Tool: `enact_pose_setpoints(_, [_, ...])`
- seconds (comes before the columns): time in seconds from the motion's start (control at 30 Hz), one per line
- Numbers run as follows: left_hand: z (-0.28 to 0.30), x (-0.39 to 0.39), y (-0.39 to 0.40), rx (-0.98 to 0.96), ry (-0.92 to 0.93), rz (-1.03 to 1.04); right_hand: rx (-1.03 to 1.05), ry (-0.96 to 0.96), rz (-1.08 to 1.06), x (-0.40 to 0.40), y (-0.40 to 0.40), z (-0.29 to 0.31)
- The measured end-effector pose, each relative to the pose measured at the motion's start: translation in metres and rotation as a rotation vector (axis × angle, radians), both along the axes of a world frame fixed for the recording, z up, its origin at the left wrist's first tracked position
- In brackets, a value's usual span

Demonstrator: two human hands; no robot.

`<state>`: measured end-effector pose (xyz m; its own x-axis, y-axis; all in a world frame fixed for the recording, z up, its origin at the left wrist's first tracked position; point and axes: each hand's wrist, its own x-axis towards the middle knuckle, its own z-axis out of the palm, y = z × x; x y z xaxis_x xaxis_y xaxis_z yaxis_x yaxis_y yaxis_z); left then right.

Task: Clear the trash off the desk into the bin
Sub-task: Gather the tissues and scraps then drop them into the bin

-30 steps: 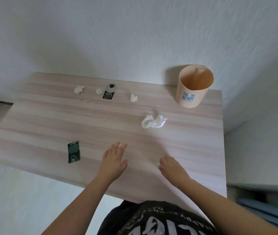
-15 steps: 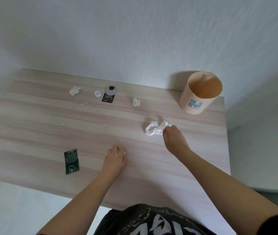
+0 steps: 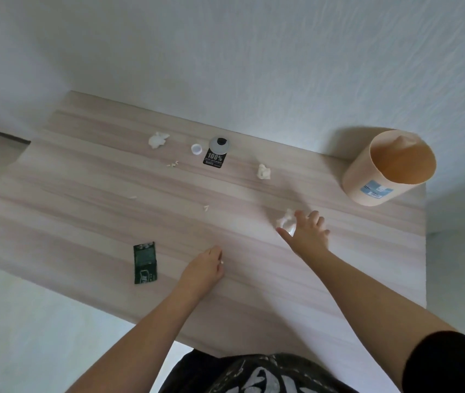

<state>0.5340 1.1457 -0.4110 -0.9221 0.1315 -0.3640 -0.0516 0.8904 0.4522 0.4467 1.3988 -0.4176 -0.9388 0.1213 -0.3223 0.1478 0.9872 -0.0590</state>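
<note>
The right hand (image 3: 309,234) reaches forward over the pale wooden desk (image 3: 84,199), arm stretched, fingers spread around a crumpled white tissue (image 3: 285,221) which it touches but does not yet close on. The left hand (image 3: 205,268) rests low on the wood, fingers curled loosely; whether it pinches something cannot be told. The round beige bin (image 3: 367,180), smooth plastic, stands at the far right corner

The light is soft, dim and bluish. The bin (image 3: 387,168) casts a faint shadow on the wall (image 3: 254,52). The right hand (image 3: 307,234) is motion-blurred; the wide lens bends the edges.
</note>
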Motion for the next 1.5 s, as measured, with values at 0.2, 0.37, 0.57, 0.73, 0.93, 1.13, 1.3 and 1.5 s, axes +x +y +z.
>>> enact_pose_setpoints(0.2, [0.009, 0.010, -0.046, 0.019, 0.030, 0.175, -0.162, 0.119, 0.066, 0.008, -0.006, -0.019])
enact_pose_setpoints(0.37, [0.011, 0.018, -0.079, 0.057, 0.108, 0.285, -0.427, 0.150, 0.184, 0.002, -0.036, -0.011])
enact_pose_setpoints(0.57, [0.009, 0.025, -0.106, -0.095, 0.179, 0.339, -0.754, 0.009, 0.045, -0.009, -0.097, 0.007])
enact_pose_setpoints(0.73, [-0.004, 0.030, -0.125, -0.263, 0.138, 0.435, -0.756, -0.038, 0.105, -0.017, -0.144, 0.011])
enact_pose_setpoints(0.93, [-0.025, 0.037, -0.146, -0.270, 0.046, 0.464, -0.661, -0.019, 0.275, -0.028, -0.179, -0.006])
enact_pose_setpoints(1.13, [-0.030, 0.039, -0.147, -0.318, 0.070, 0.395, -0.509, 0.006, 0.259, -0.038, -0.196, -0.021])
enact_pose_setpoints(1.3, [-0.026, 0.036, -0.151, -0.319, 0.076, 0.372, -0.479, 0.004, 0.285, -0.037, -0.195, -0.021])
enact_pose_setpoints(1.5, [-0.006, 0.008, -0.123, -0.140, 0.172, 0.345, -0.559, -0.012, 0.187, -0.032, -0.159, 0.004])
